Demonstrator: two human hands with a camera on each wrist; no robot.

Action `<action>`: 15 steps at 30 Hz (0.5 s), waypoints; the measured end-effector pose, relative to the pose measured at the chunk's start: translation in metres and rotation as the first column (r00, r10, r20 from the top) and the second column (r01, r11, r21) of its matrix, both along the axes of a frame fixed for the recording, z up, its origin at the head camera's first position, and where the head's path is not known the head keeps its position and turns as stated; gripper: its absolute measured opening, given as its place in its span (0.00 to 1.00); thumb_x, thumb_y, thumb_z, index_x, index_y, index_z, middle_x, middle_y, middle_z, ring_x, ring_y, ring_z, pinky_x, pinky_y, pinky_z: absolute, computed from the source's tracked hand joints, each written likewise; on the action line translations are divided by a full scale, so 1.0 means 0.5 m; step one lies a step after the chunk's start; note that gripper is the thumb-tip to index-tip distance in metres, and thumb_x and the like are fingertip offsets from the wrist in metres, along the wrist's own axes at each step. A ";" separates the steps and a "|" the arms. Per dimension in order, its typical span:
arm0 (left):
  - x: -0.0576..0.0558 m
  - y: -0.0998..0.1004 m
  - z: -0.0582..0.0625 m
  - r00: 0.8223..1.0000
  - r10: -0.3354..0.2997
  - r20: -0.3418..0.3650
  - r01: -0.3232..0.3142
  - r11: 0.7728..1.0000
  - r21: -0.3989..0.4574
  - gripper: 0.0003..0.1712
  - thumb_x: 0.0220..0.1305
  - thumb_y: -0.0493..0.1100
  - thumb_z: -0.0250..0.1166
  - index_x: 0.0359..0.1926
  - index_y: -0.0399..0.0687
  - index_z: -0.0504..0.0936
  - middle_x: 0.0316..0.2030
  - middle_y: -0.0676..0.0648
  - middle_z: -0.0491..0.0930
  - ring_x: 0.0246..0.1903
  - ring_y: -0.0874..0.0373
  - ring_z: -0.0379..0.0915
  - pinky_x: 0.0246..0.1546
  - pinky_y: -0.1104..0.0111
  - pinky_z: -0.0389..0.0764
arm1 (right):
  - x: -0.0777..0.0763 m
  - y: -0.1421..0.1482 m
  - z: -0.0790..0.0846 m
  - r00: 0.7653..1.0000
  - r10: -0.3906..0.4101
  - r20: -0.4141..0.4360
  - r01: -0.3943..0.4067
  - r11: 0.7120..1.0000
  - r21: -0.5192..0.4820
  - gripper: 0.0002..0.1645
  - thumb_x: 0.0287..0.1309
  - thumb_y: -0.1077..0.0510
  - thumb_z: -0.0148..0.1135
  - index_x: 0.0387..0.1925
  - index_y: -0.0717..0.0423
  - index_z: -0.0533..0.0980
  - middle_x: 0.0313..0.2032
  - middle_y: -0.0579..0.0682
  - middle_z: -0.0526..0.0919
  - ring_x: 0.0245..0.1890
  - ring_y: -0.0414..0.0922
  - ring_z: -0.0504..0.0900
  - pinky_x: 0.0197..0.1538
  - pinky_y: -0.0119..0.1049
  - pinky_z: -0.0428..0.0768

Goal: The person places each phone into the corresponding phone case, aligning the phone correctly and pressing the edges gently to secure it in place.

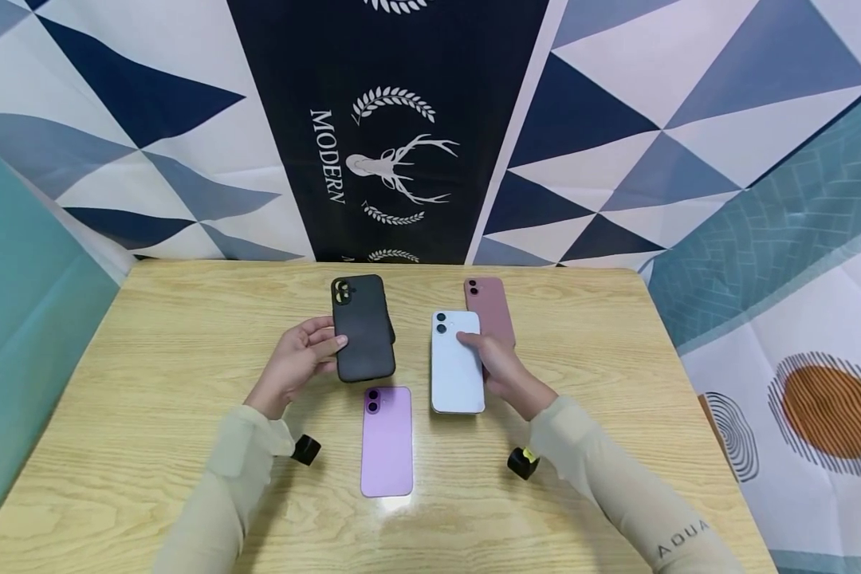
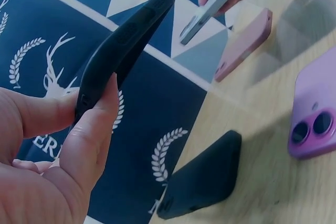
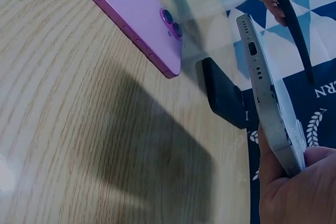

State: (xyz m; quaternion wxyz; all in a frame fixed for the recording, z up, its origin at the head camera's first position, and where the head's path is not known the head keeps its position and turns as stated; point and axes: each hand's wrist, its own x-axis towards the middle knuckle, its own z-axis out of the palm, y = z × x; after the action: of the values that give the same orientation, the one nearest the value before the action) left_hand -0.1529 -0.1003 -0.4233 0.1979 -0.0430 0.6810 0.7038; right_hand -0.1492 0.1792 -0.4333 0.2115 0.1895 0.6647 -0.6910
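My left hand [image 1: 301, 360] pinches a black phone case [image 1: 366, 339] by its edge, between thumb and fingers, lifted above the table. Table colour shows through its camera cutout. My right hand [image 1: 504, 371] holds a white phone [image 1: 455, 379], raised with its back and two lenses facing up. The left wrist view shows a second black phone-shaped item [image 2: 205, 177] lying below the case; whether it is a phone or a case I cannot tell. A purple phone [image 1: 387, 450] lies back up between my forearms. Partly behind the white phone rests a pink phone [image 1: 493, 307].
The wooden table [image 1: 186, 319] ends at a patterned cloth backdrop [image 1: 395, 72]. Small black blocks, one near the left wrist [image 1: 305, 450] and one near the right wrist [image 1: 522, 463], show beside the sleeves. More patterned cloth [image 1: 796, 319] hangs at the right.
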 end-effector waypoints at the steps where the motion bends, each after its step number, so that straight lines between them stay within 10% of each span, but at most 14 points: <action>1: 0.001 0.003 0.000 1.000 0.000 0.002 0.000 1.000 0.001 0.28 0.58 0.38 0.59 0.58 0.40 0.61 0.35 0.56 0.76 0.28 0.67 0.76 0.27 0.74 0.79 | 0.000 -0.001 0.001 1.000 0.003 -0.004 -0.003 1.000 -0.001 0.26 0.60 0.55 0.46 0.58 0.60 0.58 0.45 0.50 0.71 0.38 0.39 0.74 0.44 0.33 0.72; 15: 0.018 0.048 0.007 0.999 -0.043 0.014 0.042 0.999 0.021 0.28 0.57 0.38 0.59 0.59 0.42 0.62 0.39 0.51 0.74 0.29 0.66 0.76 0.29 0.72 0.80 | -0.002 -0.007 0.001 1.000 -0.009 -0.006 0.009 1.000 0.007 0.25 0.59 0.55 0.47 0.56 0.61 0.60 0.44 0.50 0.71 0.37 0.39 0.74 0.41 0.33 0.74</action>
State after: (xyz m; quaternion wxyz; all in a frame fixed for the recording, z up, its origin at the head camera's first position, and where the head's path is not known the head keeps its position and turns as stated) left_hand -0.1441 -0.0762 -0.4200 0.2182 -0.0317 0.6730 0.7061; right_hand -0.1504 0.1758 -0.4327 0.2057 0.1912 0.6671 -0.6900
